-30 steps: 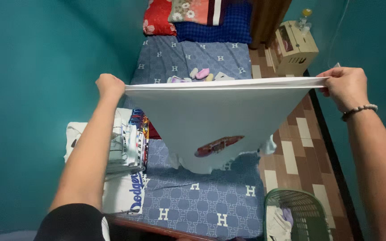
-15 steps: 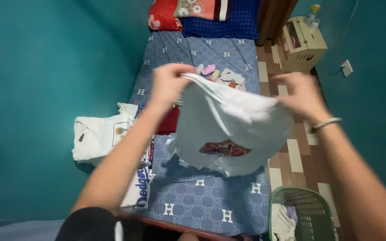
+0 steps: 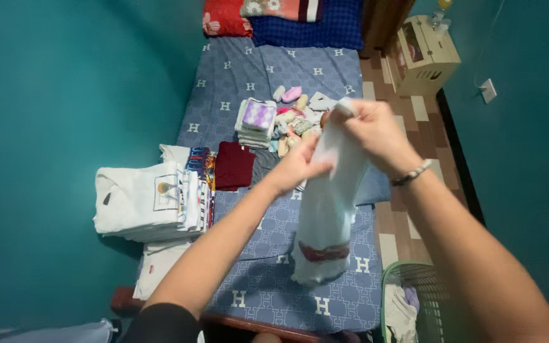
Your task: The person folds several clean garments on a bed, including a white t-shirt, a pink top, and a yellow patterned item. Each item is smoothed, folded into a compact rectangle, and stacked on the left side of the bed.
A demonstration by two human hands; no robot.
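A pale white T-shirt (image 3: 326, 209) with a red print hangs folded lengthwise into a narrow strip above the blue patterned bed sheet (image 3: 274, 70). My right hand (image 3: 370, 130) grips the shirt's top edge. My left hand (image 3: 300, 166) pinches the shirt a little lower on its left side. The shirt's lower end dangles just over the mattress.
A stack of folded white shirts (image 3: 150, 200) lies at the bed's left edge, with a dark red garment (image 3: 234, 164) beside it. Small folded cloths (image 3: 257, 121) and socks (image 3: 293, 111) sit mid-bed. A green laundry basket (image 3: 414, 292) stands on the floor at right; a cream cabinet (image 3: 424, 54) is beyond.
The shirt was stretched wide between both hands; my hands came together and it now hangs folded in a narrow strip. The folded piles behind it are now uncovered.
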